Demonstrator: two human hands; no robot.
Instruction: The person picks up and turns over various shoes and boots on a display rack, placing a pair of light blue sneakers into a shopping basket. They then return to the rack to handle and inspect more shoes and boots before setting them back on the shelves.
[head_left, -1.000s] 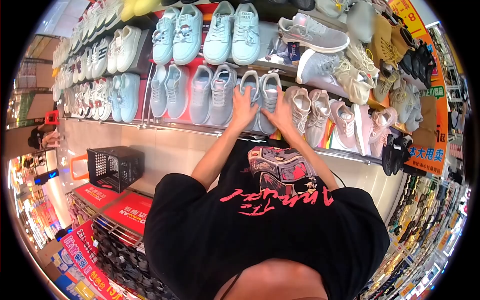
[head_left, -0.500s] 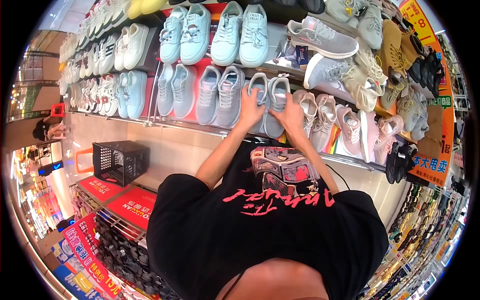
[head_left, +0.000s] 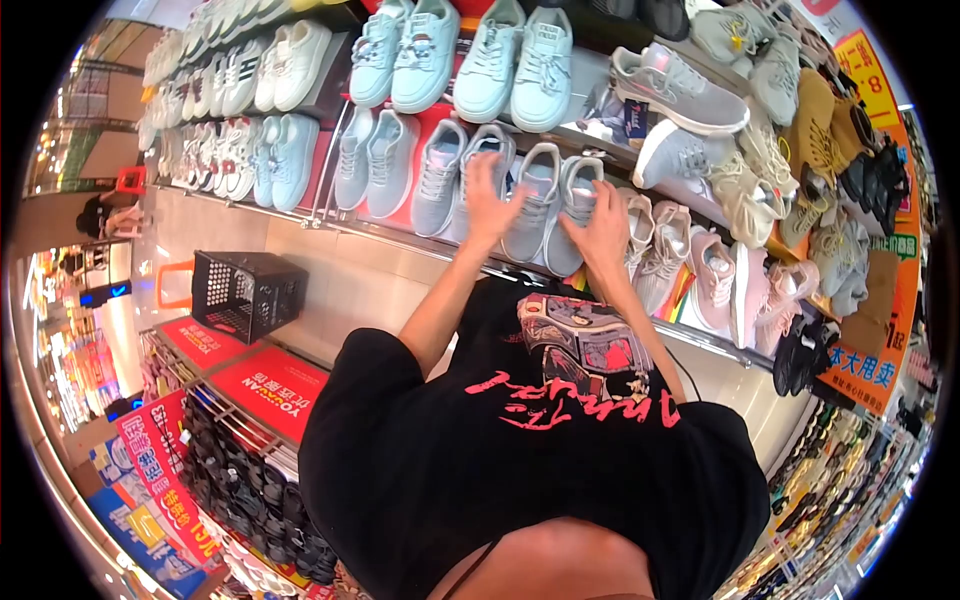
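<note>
A pair of grey lace-up sneakers, a left shoe (head_left: 533, 205) and a right shoe (head_left: 573, 218), stands side by side on the lower shelf, toes toward me. My left hand (head_left: 490, 208) is open with fingers spread, in front of another grey sneaker (head_left: 482, 150) and just left of the pair. It holds nothing. At the pair's right side is my right hand (head_left: 602, 236), its fingers apart and curved along the outer edge of the right shoe. Whether they touch that shoe I cannot tell. More grey sneakers (head_left: 437, 185) stand to the left in the same row.
Pale blue sneakers (head_left: 485, 70) fill the shelf above. Pink sneakers (head_left: 708, 280) and beige ones (head_left: 665, 255) stand to the right, near tan boots (head_left: 818, 135). A metal rail (head_left: 400, 240) edges the shelf. On the floor at left sits a black basket (head_left: 250, 295) with an orange handle.
My left hand has come off the left shoe of the pair and shifted left, its fingers spreading. My right hand has moved to the right shoe's outer side. The view has shifted slightly.
</note>
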